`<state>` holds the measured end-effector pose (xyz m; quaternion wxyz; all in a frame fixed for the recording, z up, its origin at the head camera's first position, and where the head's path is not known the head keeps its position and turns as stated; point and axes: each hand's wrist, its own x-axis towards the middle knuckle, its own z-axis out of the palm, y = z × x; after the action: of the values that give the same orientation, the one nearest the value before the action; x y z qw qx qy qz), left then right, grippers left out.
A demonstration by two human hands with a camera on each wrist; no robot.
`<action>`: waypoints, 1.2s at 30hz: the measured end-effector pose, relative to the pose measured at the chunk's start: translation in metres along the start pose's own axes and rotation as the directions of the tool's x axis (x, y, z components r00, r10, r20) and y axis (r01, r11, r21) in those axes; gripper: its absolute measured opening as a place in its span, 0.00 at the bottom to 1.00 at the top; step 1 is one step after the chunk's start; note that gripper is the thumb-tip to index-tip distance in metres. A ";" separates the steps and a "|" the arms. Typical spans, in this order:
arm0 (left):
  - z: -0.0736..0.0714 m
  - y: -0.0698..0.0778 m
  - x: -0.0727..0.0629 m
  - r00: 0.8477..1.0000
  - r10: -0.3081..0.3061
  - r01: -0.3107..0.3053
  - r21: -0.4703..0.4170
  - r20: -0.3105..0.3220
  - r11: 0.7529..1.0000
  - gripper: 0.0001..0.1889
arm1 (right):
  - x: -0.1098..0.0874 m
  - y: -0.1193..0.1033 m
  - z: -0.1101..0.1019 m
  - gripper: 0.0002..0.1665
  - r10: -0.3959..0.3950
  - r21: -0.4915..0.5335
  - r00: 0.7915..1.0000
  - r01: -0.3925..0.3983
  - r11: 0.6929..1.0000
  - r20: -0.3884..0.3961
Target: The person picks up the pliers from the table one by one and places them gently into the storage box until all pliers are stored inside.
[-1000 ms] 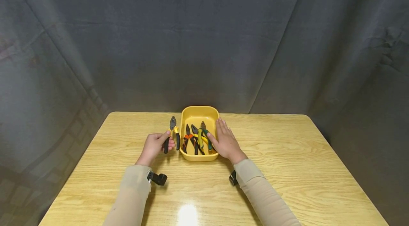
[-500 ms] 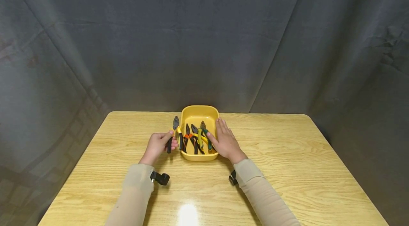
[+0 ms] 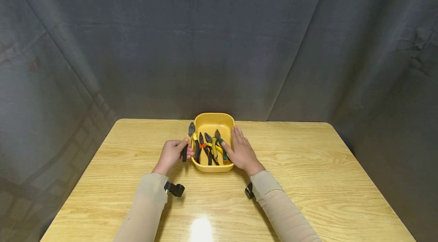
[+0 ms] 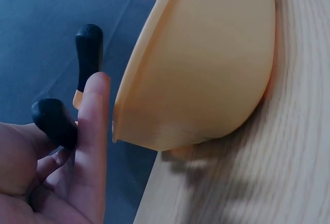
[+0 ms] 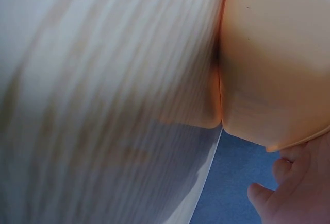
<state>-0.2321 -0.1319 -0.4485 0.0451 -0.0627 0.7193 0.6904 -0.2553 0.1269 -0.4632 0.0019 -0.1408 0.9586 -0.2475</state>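
Note:
My left hand (image 3: 172, 154) grips one black-and-yellow handle of a pair of pliers (image 3: 191, 129) between thumb and fingers. The pliers' jaws point away from me, and their other handle overlaps the left rim of the yellow bin (image 3: 215, 169). In the left wrist view the black handle ends (image 4: 89, 54) stand beside the bin's rim (image 4: 126, 92), above table height. My right hand (image 3: 244, 154) rests at the bin's right side, fingers straight along the wall and thumb reaching over the rim. Inside lie orange-and-black pliers (image 3: 206, 150), yellow-and-black pliers (image 3: 208, 138) and green-and-yellow pliers (image 3: 217, 134).
The bin stands near the far edge of the wooden table (image 3: 294, 181). A grey curtain (image 3: 219, 52) hangs behind the table and along both sides. Black straps with small cameras (image 3: 175, 189) sit on both wrists.
My left hand has carried its pliers to the right, from beside the bin to over its left rim. The right hand and the bin have stayed in place.

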 end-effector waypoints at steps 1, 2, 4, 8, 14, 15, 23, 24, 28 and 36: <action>0.001 0.000 0.001 1.000 0.007 -0.007 0.003 0.002 1.000 0.24 | 0.000 0.000 0.000 0.47 0.000 0.002 1.000 0.000 1.000 0.000; 0.002 0.001 0.001 1.000 0.011 -0.011 0.006 0.003 1.000 0.24 | 0.000 0.000 0.000 0.47 0.002 0.003 1.000 -0.002 1.000 0.003; 0.004 0.002 0.002 1.000 0.016 -0.016 0.012 0.004 1.000 0.24 | 0.000 0.000 0.000 0.47 0.005 0.005 1.000 -0.005 1.000 0.007; 0.009 0.005 0.002 1.000 0.027 -0.027 0.030 0.013 0.999 0.25 | 0.001 0.001 0.000 0.47 0.002 0.002 1.000 -0.002 1.000 0.008; 0.015 0.007 0.002 0.999 0.051 -0.051 0.088 0.010 0.995 0.24 | 0.001 0.001 0.000 0.47 0.003 -0.018 1.000 -0.002 1.000 0.017; 0.016 0.007 0.002 0.999 0.051 -0.051 0.091 0.006 0.995 0.24 | 0.001 0.001 0.000 0.46 0.002 -0.013 1.000 -0.002 1.000 0.016; 0.021 0.007 0.007 0.999 0.042 -0.040 0.135 -0.006 0.990 0.23 | 0.001 0.002 0.000 0.47 0.016 -0.002 1.000 -0.016 1.000 0.020; 0.022 0.008 0.008 0.999 0.044 -0.042 0.142 -0.004 0.989 0.23 | 0.001 0.002 0.000 0.47 0.015 -0.001 1.000 -0.015 1.000 0.018; 0.025 0.009 0.009 0.998 0.055 -0.052 0.186 -0.010 0.981 0.23 | 0.001 0.002 0.001 0.47 0.015 -0.006 1.000 -0.015 1.000 0.015; 0.032 0.012 0.009 0.996 0.079 -0.068 0.268 -0.029 0.961 0.21 | 0.001 0.002 0.001 0.47 0.014 0.001 1.000 -0.014 1.000 0.012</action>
<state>-0.2439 -0.0997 -0.4389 0.0132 -0.0430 0.8083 0.5870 -0.2567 0.1278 -0.4647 0.0095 -0.1356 0.9594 -0.2471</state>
